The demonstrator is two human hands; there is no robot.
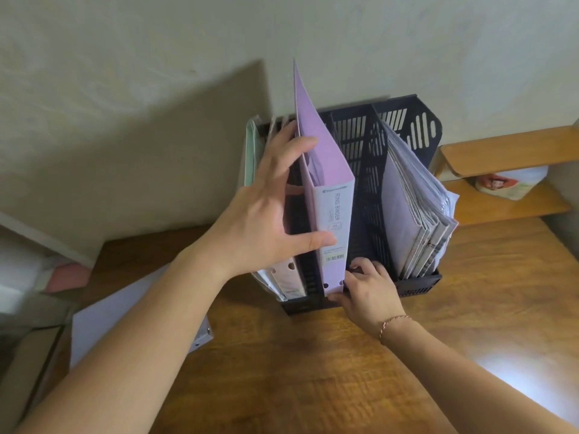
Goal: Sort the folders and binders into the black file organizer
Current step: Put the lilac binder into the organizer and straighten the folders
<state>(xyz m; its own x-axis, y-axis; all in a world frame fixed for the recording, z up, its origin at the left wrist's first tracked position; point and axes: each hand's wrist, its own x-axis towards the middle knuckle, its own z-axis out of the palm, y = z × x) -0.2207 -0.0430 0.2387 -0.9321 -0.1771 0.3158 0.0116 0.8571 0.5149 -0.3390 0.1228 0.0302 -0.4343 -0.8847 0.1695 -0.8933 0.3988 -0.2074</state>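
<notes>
A black file organizer (416, 286) stands on the wooden desk against the wall. A lilac ring binder (335, 211) stands upright in its second slot from the left, spine toward me. My left hand (269, 220) grips the binder's upper spine, thumb on the front and fingers behind the cover. My right hand (369, 292) presses the binder's bottom corner at the organizer's front edge. The leftmost slot holds a mint folder (250, 158) and a pale pink binder (289, 280). A stack of clear and lilac folders (416, 220) fills the right slot. The slot between is unfilled.
A lilac binder (109, 324) lies flat on the wooden desk (313, 371) at the left. Pink and white items (62, 277) sit further left. A wooden shelf (507, 151) with a printed bag is at the right, behind the organizer.
</notes>
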